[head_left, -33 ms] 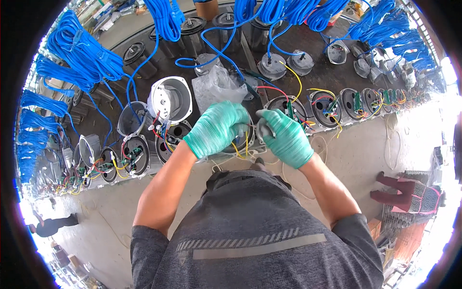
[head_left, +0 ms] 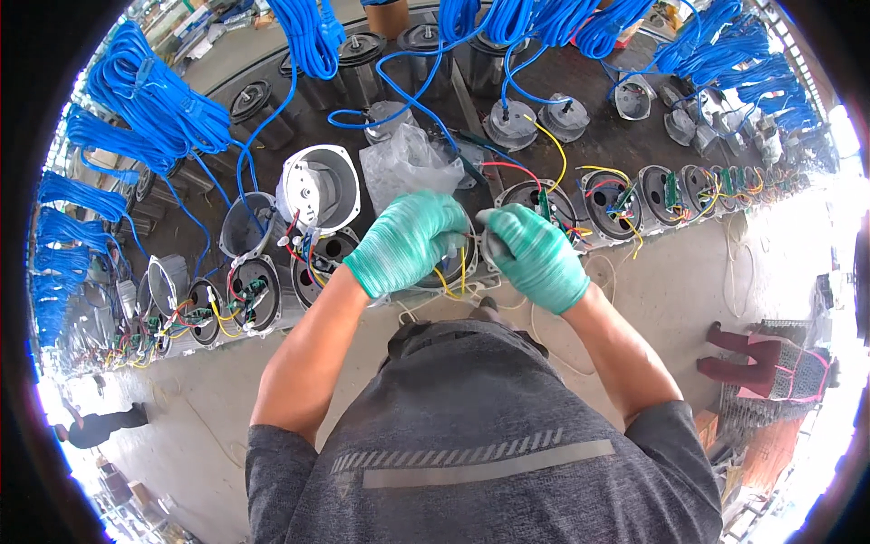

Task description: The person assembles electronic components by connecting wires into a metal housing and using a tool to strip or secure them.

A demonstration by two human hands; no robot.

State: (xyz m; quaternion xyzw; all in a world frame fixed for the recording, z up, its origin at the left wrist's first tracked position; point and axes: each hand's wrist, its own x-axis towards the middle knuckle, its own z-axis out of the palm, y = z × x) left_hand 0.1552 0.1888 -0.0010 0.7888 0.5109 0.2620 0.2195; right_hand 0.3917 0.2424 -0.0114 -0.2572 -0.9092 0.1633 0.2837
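My left hand (head_left: 410, 243), in a green knit glove, is closed with its fingertips pinched over a round grey metal housing (head_left: 433, 283). My right hand (head_left: 535, 254), gloved alike, is closed facing it, thumb and forefinger together a short gap away. Whatever the fingertips hold is hidden by the gloves. Yellow wires (head_left: 463, 270) rise from the housing between my hands. Just beyond lies a crumpled clear plastic bag (head_left: 412, 161). Beside my right hand sits another open round housing (head_left: 521, 193) with red and yellow wires. A white-rimmed metal cup (head_left: 319, 189) stands left of the bag.
A row of wired round housings (head_left: 613, 204) runs along the bench's near edge on both sides. Coiled blue cables (head_left: 149, 95) and dark cylindrical motors (head_left: 360, 68) stand along the far side. Loose pale cord (head_left: 736, 272) lies on the floor. Two people are farther off.
My right hand has shifted very slightly left, toward my left hand. Otherwise nothing visibly differs.
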